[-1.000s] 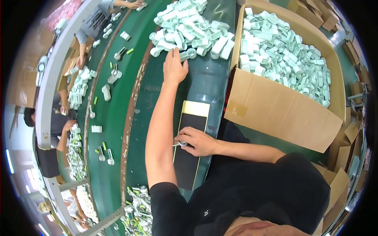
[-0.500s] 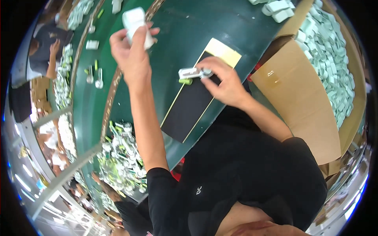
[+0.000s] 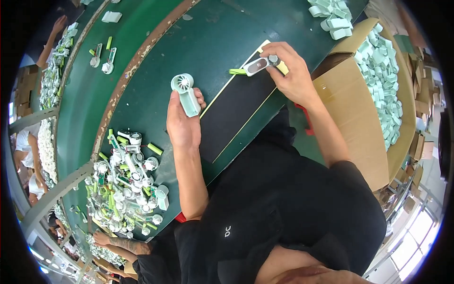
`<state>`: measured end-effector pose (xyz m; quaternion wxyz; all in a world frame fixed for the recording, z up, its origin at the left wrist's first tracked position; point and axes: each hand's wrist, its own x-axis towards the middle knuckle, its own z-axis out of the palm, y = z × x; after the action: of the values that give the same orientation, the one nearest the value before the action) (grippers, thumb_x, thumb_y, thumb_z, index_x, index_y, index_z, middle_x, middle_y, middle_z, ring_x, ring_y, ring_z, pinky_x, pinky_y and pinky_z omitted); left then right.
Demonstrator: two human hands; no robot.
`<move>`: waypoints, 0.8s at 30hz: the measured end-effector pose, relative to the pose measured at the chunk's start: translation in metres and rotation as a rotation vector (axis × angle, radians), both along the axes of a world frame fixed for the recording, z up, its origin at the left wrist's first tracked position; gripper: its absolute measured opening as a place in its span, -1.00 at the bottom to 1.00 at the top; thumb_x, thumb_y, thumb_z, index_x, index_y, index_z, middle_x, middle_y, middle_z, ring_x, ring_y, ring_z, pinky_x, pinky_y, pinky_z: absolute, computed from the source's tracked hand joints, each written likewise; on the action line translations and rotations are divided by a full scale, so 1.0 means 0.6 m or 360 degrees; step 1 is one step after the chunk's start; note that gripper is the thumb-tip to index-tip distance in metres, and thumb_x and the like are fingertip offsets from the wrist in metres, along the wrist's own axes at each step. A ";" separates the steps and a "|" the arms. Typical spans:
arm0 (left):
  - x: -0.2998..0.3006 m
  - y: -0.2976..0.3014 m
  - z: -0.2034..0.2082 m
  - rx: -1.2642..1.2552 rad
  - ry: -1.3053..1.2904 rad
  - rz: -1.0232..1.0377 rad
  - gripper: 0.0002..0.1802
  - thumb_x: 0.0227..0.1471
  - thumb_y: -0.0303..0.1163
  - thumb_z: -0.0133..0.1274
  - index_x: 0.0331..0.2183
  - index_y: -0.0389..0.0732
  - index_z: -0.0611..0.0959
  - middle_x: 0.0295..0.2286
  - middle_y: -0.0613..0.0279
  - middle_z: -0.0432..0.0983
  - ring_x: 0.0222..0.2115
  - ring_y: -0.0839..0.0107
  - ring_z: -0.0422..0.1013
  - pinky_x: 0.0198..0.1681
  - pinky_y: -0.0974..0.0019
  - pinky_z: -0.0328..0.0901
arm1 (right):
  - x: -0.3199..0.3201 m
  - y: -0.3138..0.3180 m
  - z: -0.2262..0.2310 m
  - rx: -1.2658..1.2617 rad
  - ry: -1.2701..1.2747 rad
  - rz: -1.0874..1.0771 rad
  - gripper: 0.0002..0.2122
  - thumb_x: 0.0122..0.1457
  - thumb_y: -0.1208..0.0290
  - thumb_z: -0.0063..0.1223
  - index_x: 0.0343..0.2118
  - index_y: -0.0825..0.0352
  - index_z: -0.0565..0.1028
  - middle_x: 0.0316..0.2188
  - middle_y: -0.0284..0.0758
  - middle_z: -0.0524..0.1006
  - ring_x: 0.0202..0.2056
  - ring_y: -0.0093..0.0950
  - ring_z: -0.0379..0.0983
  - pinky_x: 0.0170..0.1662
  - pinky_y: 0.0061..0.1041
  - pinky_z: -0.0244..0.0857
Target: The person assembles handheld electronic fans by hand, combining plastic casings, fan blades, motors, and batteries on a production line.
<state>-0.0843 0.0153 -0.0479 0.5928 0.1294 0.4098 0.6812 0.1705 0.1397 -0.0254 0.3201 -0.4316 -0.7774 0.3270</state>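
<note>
My left hand (image 3: 183,125) is closed around the handle of a pale mint fan housing (image 3: 190,102), whose round vented head points up and away from me. Between the fingers of my right hand (image 3: 294,73) is a fan insert (image 3: 258,66), a white elongated frame with a small round motor end by my fingertips. A yellow-green battery cell (image 3: 237,72) hangs off the insert's left end. Both parts are held above or beside a long black mat (image 3: 236,111) with pale yellow edges. The two pieces are apart from each other.
A heap of fan inserts with green cells (image 3: 125,182) lies on the bench at left. Behind a chipped brown rail (image 3: 137,61) runs a green conveyor (image 3: 82,102) carrying loose parts. An open carton (image 3: 357,128) of mint shells stands right; more shells (image 3: 335,21) lie far right. A co-worker's forearm (image 3: 120,244) reaches in lower left.
My left hand, with the fan housing, has come down nearer the mat and turned, showing the vented head. My right hand has shifted up and right with the insert.
</note>
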 end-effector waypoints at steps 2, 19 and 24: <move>0.005 0.004 0.005 0.0012 -0.0020 -0.0033 -0.52 0.43 -0.04 -0.28 -0.03 -0.25 0.52 -0.29 0.14 0.54 -0.30 0.36 0.42 -0.15 0.23 0.33 | -0.001 0.005 0.029 0.0217 0.0025 0.0119 -0.69 0.01 0.79 0.07 -0.17 0.34 0.55 0.01 -0.27 0.55 0.00 -0.31 0.52 0.04 -0.39 0.41; 0.087 0.016 0.097 0.0149 0.0217 -0.0755 -0.21 0.42 0.09 -0.38 0.29 -0.45 0.27 -0.04 0.03 0.47 -0.16 0.32 0.48 -0.11 0.18 0.44 | -0.030 0.049 0.149 0.0386 0.0346 0.1075 -0.65 -0.06 0.88 0.07 -0.23 0.32 0.58 0.04 -0.06 0.54 0.02 -0.26 0.53 -0.04 -0.39 0.44; 0.085 0.016 0.091 0.0250 0.0188 -0.0790 -0.26 0.38 -0.01 -0.22 0.30 -0.44 0.26 -0.12 0.06 0.50 -0.21 0.35 0.48 -0.19 0.26 0.45 | -0.033 0.053 0.144 0.0399 0.0306 0.1043 -0.66 -0.07 0.86 0.07 -0.25 0.31 0.59 0.05 -0.11 0.55 -0.01 -0.32 0.54 -0.04 -0.40 0.45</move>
<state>-0.0332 0.0248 0.0069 0.7050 0.3110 0.3451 0.5359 0.1509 0.1715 0.0611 0.3202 -0.0842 -0.8748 0.3536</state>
